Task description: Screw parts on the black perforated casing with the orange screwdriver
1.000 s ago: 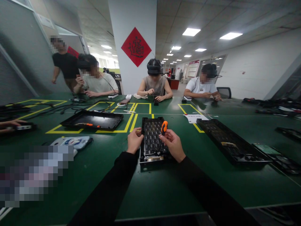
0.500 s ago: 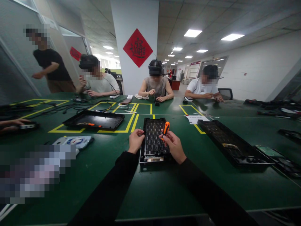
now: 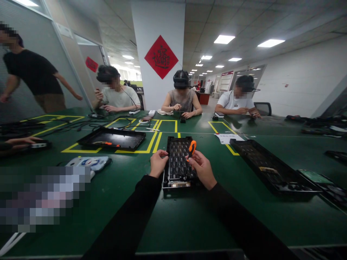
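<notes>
A black rectangular casing (image 3: 179,159) with rows of rounded cells inside lies on the green table in front of me. At its left edge is my left hand (image 3: 158,164), thumb and fingers closed on the rim. My right hand (image 3: 202,169) grips an orange and black screwdriver (image 3: 192,148) over the casing's right side. The screwdriver stands tilted, its shaft pointing down towards the casing's near end, where a pale strip (image 3: 180,184) shows. Whether the tip sits in a screw is too small to tell.
A shallow black tray (image 3: 114,139) holding orange bits lies to the left, another long black casing (image 3: 271,168) to the right. A phone-like item (image 3: 97,163) and cables are at left. Several people sit across the table (image 3: 121,216); another person's hand (image 3: 23,141) is at far left.
The screwdriver's handle has turned a little in my right hand, showing more orange. My left hand stays at the rim. The view shifted slightly; a person at back left walked further left.
</notes>
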### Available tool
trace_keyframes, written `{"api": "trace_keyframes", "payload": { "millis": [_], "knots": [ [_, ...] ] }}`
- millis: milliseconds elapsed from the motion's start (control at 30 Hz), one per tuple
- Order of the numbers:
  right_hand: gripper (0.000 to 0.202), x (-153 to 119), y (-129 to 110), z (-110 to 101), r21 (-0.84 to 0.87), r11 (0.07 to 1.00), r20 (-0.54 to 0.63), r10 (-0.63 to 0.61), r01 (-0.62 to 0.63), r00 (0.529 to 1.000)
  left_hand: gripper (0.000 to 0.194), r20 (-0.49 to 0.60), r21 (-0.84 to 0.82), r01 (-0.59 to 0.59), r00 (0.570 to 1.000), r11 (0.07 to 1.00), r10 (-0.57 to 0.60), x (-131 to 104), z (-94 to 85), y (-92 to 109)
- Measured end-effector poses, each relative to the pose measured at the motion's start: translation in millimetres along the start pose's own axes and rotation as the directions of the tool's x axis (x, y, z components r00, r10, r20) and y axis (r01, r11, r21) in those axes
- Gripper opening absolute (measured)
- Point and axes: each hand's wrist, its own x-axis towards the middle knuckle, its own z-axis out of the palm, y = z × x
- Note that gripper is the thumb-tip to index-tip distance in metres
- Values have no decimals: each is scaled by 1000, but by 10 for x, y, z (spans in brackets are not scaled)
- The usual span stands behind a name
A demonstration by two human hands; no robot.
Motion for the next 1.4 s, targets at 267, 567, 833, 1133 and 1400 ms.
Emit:
{"api": "trace_keyframes", "payload": {
  "millis": [267, 567, 833, 1133, 1400],
  "knots": [
    [39, 0, -4, 17, 8, 1000, 5, 11, -11, 1000, 12, 9, 26, 6, 1000, 1000, -6, 7, 1, 4],
    [41, -8, 25, 1, -61, 998, -21, 2, -3, 1000, 11, 15, 37, 6, 1000, 999, -7, -8, -22, 39],
    [37, -1, 6, 12, 24, 999, -6, 25, -25, 1000, 10, 13, 29, 11, 1000, 1000, -11, -6, -17, 24],
    [41, -18, 14, 7, -115, 993, -9, 2, -3, 1000, 10, 20, 19, 14, 1000, 1000, -15, -15, -24, 44],
    [36, -9, 6, 7, -6, 1000, 8, 13, -13, 1000, 10, -35, 72, -86, 995, 994, 89, -35, -62, 182]
  ]
}}
